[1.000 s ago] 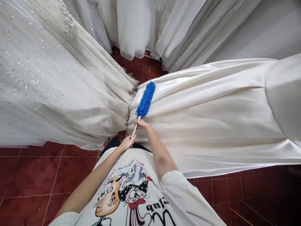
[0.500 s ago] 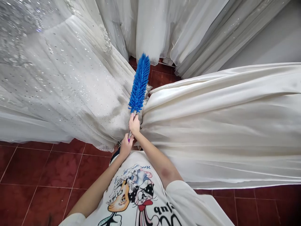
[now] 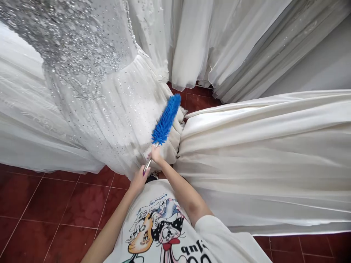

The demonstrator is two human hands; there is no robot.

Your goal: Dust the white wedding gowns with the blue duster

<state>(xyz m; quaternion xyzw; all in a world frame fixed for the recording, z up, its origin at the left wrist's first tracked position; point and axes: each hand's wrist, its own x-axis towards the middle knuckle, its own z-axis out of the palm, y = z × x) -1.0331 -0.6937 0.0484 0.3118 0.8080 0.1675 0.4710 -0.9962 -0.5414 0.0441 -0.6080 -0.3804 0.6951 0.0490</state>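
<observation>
A blue fluffy duster [image 3: 166,119] on a thin metal handle lies against the skirt of a sequined white gown [image 3: 109,106]. My right hand [image 3: 155,155] grips the handle just below the blue head. My left hand [image 3: 139,178] holds the handle's lower end. A plain ivory satin gown [image 3: 260,153] spreads to the right of the duster, its skirt meeting the sequined one near my hands.
More white dresses and sheer fabric [image 3: 219,44] hang at the back. The floor is dark red tile [image 3: 52,208], bare at lower left and in a small patch behind the duster. A pale wall [image 3: 323,69] stands at upper right.
The duster has swung from the satin gown's edge over to the sequined gown's skirt. My view has shifted left and up, bringing the beaded bodice into sight.
</observation>
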